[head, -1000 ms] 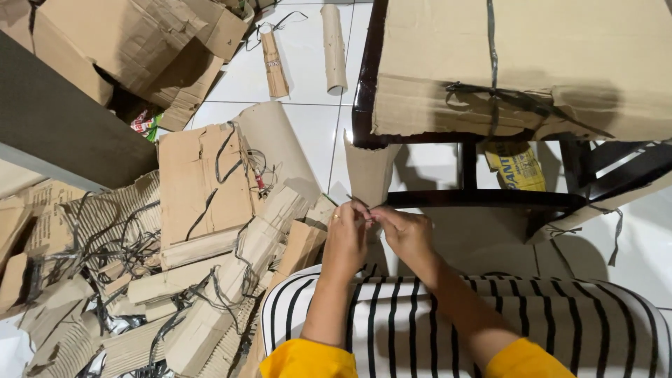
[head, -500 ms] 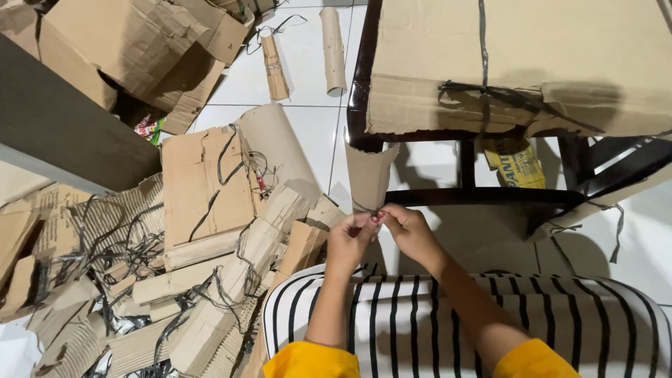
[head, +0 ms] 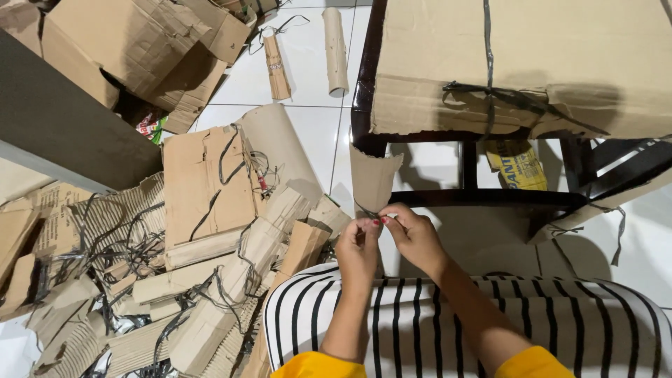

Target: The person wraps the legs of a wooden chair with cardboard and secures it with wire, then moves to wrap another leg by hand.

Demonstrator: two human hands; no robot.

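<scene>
My left hand point(head: 358, 248) and my right hand point(head: 414, 234) meet in front of me, fingertips pinched together on a thin dark strap point(head: 369, 213). The strap runs up to a small torn piece of cardboard point(head: 373, 178) that stands just above my fingers. Both hands hover over my lap, which is covered by black-and-white striped cloth point(head: 560, 329). Yellow sleeves show at the bottom edge.
A heap of folded cardboard pieces tangled with black straps point(head: 203, 280) lies on the white tiled floor at my left. A dark wooden chair point(head: 476, 198) ahead carries a large strapped cardboard sheet point(head: 532, 63). Cardboard tubes point(head: 334, 49) and boxes point(head: 140, 42) lie further off.
My hands have stayed pinched on the strap and shifted slightly down and right, fingers working it. The view has tilted a little.
</scene>
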